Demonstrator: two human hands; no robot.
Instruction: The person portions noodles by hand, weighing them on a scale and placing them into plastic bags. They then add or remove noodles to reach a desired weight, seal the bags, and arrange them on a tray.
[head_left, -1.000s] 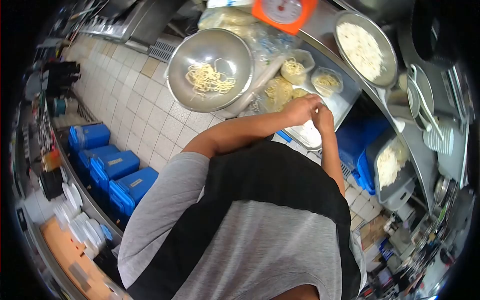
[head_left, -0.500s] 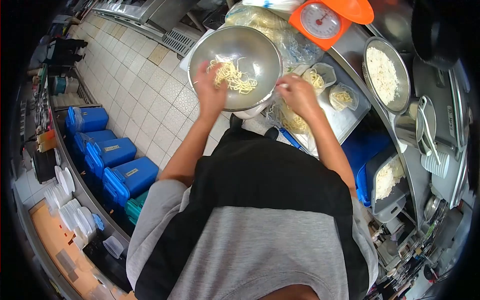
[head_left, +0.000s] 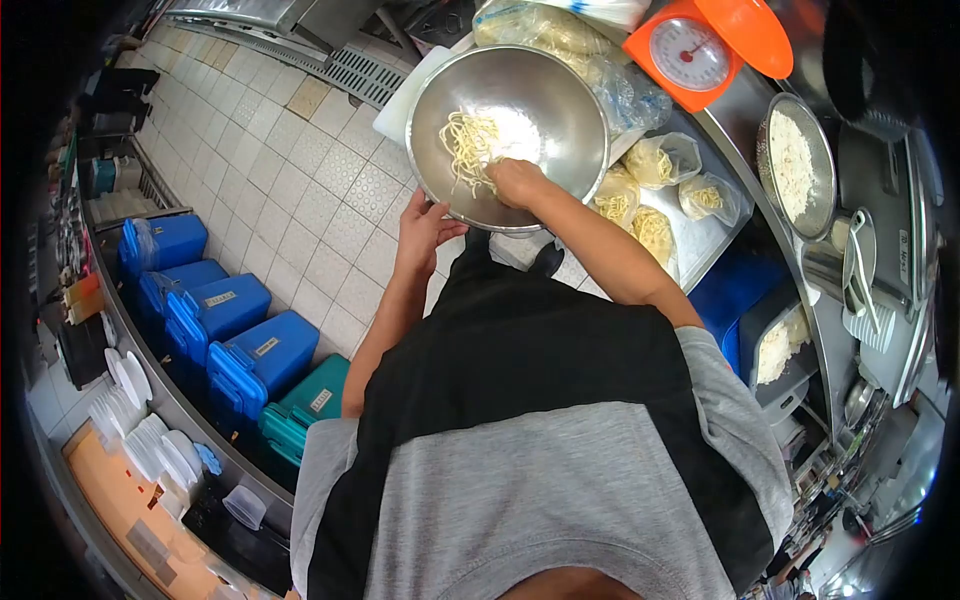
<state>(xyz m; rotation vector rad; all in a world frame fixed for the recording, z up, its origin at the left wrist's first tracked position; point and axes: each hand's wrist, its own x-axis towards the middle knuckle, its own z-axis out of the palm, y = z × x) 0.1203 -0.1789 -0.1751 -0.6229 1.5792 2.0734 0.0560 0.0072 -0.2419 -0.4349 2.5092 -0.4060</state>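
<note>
A large steel bowl [head_left: 570, 110] holds a loose pile of pale noodles [head_left: 466, 140] on its left side. My left hand [head_left: 425, 232] is at the bowl's near left rim, fingers spread, the fingertips touching the rim. Inside the bowl, my right hand [head_left: 517, 183] reaches down to the lower edge of the noodles with its fingers curled; noodles show at the fingertips. Clear bags of noodles [head_left: 652, 232] lie on a metal tray [head_left: 715, 243] to the right of the bowl.
Behind the tray stands an orange scale [head_left: 690, 55]. A strainer of white food [head_left: 793, 165] and a ladle [head_left: 856, 265] are at the right. Blue bins [head_left: 262, 365] and a green bin [head_left: 318, 395] stand at the left. Larger plastic bags [head_left: 560, 45] lie beyond the bowl.
My right hand has moved from beside the rim into the bowl. My left hand has left the noodles for the near rim. The whole view has shifted.
</note>
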